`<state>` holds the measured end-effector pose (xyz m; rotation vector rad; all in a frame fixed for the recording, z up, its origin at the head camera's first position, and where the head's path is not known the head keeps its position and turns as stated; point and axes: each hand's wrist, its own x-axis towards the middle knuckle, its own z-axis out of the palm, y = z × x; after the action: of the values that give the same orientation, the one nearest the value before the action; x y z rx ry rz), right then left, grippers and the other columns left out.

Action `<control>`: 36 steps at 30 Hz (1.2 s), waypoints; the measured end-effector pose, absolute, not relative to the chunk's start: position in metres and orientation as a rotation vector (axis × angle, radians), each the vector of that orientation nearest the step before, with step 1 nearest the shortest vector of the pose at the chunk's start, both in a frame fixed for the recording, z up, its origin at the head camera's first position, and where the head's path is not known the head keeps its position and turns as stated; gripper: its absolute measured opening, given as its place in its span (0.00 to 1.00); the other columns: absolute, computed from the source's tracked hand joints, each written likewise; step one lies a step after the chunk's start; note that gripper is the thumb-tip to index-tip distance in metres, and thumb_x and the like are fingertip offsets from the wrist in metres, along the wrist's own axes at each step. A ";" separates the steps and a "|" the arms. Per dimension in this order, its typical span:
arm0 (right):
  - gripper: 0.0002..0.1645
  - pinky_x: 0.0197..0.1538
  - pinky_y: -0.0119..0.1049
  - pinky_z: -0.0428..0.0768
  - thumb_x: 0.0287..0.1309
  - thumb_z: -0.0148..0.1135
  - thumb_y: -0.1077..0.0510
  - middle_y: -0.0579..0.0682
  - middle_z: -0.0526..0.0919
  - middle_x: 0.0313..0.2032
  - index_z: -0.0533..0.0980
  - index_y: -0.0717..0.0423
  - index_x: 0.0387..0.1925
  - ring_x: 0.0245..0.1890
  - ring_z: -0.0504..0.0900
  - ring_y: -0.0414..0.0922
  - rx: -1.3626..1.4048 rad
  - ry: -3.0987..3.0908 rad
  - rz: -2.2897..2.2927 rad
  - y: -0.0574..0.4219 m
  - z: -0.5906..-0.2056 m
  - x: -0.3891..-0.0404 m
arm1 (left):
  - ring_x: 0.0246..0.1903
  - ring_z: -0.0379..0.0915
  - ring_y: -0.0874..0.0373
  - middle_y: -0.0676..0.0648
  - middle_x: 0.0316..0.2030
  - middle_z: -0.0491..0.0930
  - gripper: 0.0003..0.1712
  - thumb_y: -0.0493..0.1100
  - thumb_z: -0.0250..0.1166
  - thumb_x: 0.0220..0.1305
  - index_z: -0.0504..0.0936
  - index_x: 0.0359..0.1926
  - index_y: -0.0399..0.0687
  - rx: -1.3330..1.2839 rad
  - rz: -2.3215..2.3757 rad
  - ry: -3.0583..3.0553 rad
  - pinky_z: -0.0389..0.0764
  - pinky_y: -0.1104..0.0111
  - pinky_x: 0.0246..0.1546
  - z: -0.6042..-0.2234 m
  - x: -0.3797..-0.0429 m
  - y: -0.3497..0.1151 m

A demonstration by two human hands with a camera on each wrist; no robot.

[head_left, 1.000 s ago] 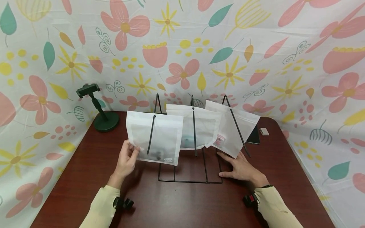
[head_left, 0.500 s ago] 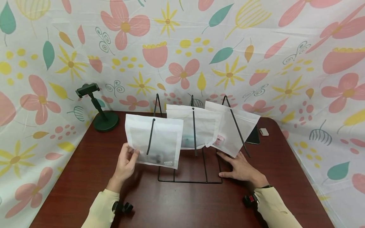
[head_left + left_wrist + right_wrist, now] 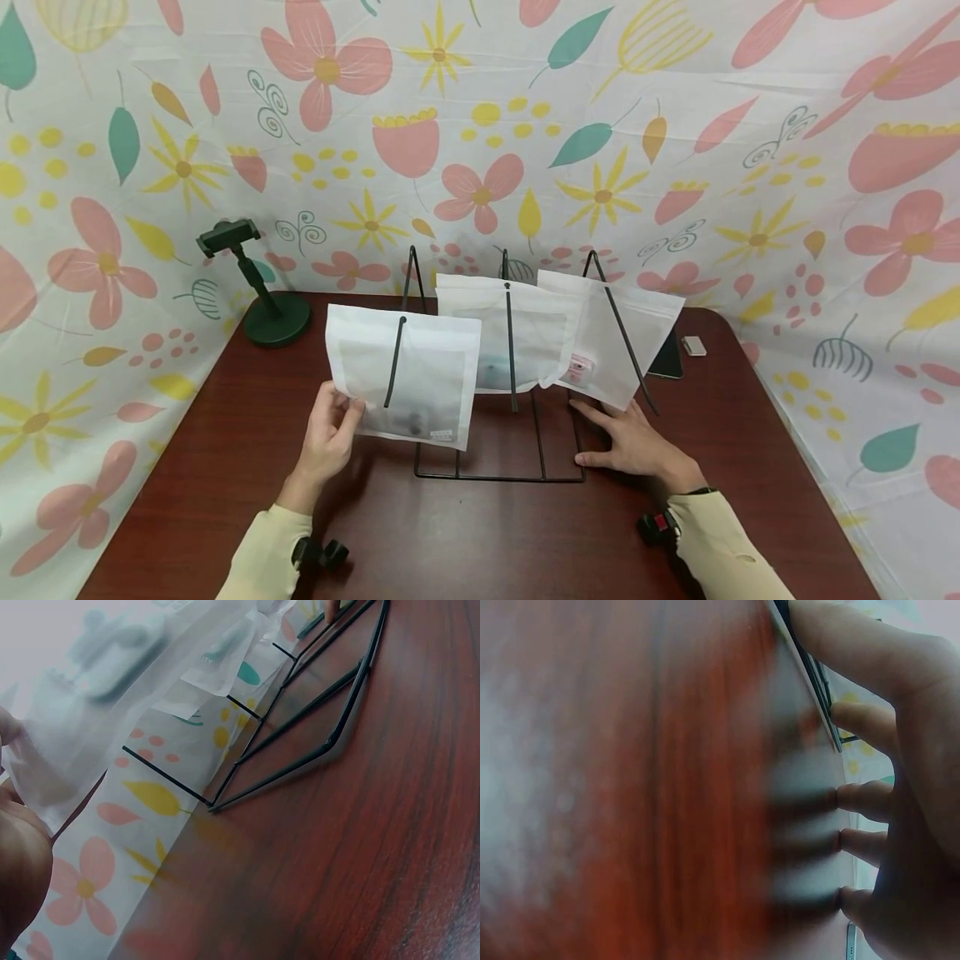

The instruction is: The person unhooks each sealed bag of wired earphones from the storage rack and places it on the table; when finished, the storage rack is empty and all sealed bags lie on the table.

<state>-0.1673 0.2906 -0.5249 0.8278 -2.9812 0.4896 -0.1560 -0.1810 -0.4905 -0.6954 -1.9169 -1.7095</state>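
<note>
The white pouch, pinched near its lower-left corner by the left hand, hangs further down its prong than before. The right hand, fingers spread, touches the rack; table stretches before its near edge.

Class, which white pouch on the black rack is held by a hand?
The leftmost pouch: the left hand pinches its lower left edge, while the others hang unheld.

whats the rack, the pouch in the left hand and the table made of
Rack: probably metal, black-coated, judging by its thin bent rods.
Pouch: likely matte white plastic film; contents show through faintly.
Table: glossy, reflective wood or wood-look laminate; reddish-brown grain shows.
</note>
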 end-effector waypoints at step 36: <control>0.52 0.64 0.70 0.50 0.47 0.67 0.28 0.62 0.60 0.70 0.66 0.46 0.70 0.67 0.57 0.67 0.793 -3.023 0.510 0.290 -0.525 -0.166 | 0.35 0.73 0.68 0.57 0.36 0.78 0.15 0.15 0.50 0.59 0.65 0.47 0.22 -0.641 -1.720 -1.930 0.74 0.77 0.34 -0.489 -0.133 -0.175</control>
<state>-0.1661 0.2905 -0.5249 0.7933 -3.0229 0.5105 -0.1330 -0.1746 -0.4888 -0.6406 -1.9305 -1.7196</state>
